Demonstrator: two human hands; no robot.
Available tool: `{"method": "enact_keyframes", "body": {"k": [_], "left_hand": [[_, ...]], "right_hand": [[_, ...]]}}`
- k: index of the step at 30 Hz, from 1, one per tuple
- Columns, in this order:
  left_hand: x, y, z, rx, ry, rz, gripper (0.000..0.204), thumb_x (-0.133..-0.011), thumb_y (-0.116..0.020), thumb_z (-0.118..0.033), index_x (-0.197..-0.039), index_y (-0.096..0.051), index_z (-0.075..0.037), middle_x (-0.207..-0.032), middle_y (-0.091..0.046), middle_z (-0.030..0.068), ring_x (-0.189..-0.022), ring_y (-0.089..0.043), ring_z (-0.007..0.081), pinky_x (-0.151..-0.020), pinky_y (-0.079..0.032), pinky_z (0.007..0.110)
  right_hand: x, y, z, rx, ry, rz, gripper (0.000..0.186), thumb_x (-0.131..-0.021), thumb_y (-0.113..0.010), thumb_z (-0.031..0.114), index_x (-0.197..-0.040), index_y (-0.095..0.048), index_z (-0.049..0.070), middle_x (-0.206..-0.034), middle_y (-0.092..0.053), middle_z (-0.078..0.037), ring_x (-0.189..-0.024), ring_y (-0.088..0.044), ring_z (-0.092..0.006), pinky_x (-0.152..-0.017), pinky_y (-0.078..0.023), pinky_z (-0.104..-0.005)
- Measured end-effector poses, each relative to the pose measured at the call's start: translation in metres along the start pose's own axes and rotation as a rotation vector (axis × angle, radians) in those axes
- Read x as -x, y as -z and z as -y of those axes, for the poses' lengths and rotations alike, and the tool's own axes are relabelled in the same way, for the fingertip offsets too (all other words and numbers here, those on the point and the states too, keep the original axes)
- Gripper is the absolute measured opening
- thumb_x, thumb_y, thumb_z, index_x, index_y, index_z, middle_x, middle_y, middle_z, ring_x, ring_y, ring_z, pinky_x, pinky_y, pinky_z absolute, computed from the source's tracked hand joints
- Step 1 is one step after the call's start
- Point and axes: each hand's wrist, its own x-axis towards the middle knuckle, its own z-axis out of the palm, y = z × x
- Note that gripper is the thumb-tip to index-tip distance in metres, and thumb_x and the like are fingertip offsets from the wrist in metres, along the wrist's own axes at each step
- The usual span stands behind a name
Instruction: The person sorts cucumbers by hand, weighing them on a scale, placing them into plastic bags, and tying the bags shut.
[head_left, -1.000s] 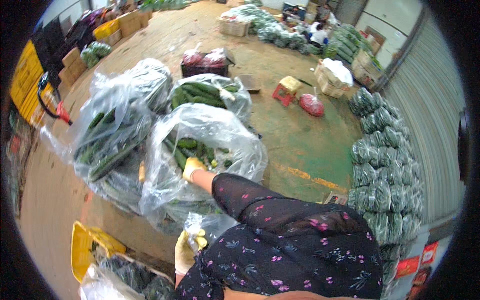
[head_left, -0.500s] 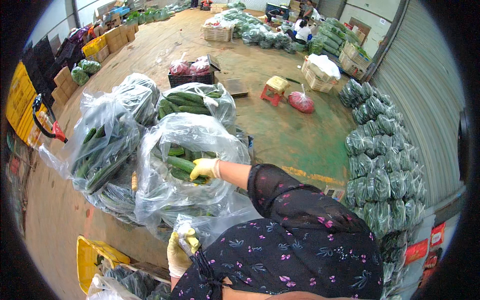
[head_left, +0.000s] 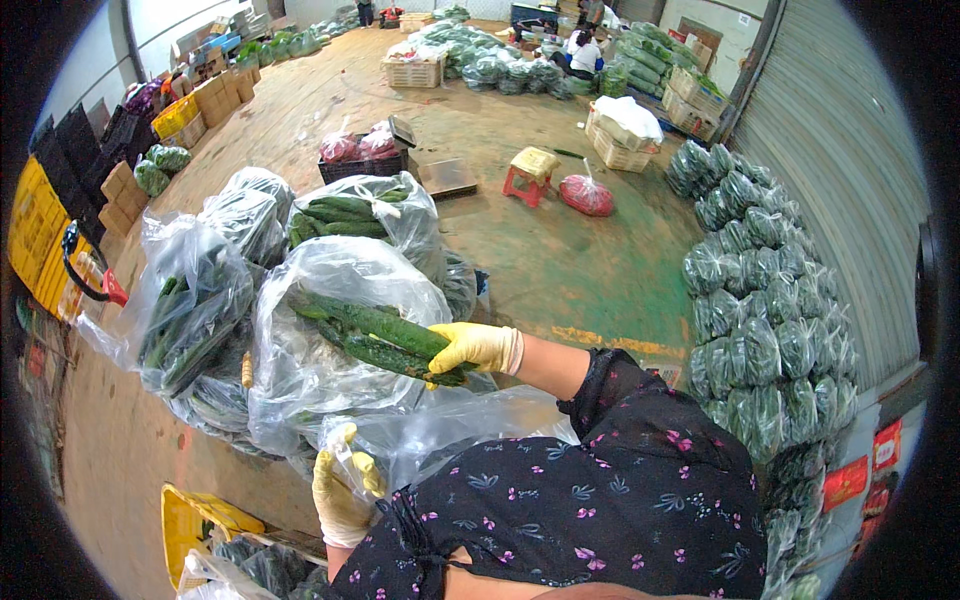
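My right hand point(head_left: 475, 348), in a yellow glove, is closed round the near end of some long dark-green cucumbers point(head_left: 370, 335). They lie together, raised over the mouth of a large open clear bag point(head_left: 345, 262). How many are in the grip is partly hidden. Closer to my body, my gloved left hand point(head_left: 342, 500) is closed on the edge of a thin clear plastic bag point(head_left: 430, 432), which spreads out to the right. Behind the open bag, another clear bag holds more cucumbers point(head_left: 340, 215). A further filled bag point(head_left: 195, 310) stands to the left.
At lower left is a yellow crate point(head_left: 205, 512) beside dark bagged produce. Packed green bags point(head_left: 750, 290) line the right wall. Farther off are a red stool point(head_left: 527, 183), a bag of red produce point(head_left: 586, 195) and a black crate point(head_left: 365, 163). People sit near the far piles.
My right hand has lifted the cucumbers out of the large bag and drawn them toward the right. My left hand has shifted slightly left, with the thin bag spread wider.
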Motion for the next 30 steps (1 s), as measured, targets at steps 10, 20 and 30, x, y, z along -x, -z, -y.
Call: {"method": "enact_keyframes", "body": {"k": [10, 20, 30], "left_hand": [[0.005, -0.051, 0.007, -0.04, -0.038, 0.146, 0.068, -0.091, -0.046, -0.054, -0.146, -0.032, -0.017, -0.091, -0.064, 0.0091, -0.074, -0.061, 0.0221, -0.063, -0.055, 0.04], [0.016, -0.011, -0.024, 0.119, -0.255, 0.099, 0.064, -0.093, -0.043, -0.056, -0.14, -0.037, -0.013, -0.109, -0.061, 0.0135, -0.076, -0.058, 0.0268, -0.058, -0.049, 0.042], [0.035, -0.012, -0.039, -0.046, -0.324, 0.124, 0.075, -0.09, -0.048, -0.054, -0.147, -0.025, -0.01, -0.094, -0.062, 0.0136, -0.068, -0.056, 0.0208, -0.053, -0.047, 0.033]], "right_hand": [[0.039, -0.052, 0.019, 0.079, 0.261, 0.103, 0.065, -0.073, -0.08, 0.007, -0.13, -0.049, 0.007, -0.109, -0.063, -0.005, -0.094, -0.061, -0.0175, -0.081, -0.05, -0.0319], [-0.007, 0.029, -0.139, 0.98, 0.004, 0.112, 0.06, -0.058, -0.08, 0.018, -0.115, -0.06, 0.011, -0.098, -0.068, -0.008, -0.09, -0.063, -0.0177, -0.082, -0.05, -0.0343], [0.009, 0.18, -0.218, 1.643, -0.669, -0.204, 0.05, -0.064, -0.075, 0.03, -0.11, -0.067, 0.013, -0.108, -0.068, -0.012, -0.101, -0.063, -0.0322, -0.083, -0.049, -0.0436]]}}
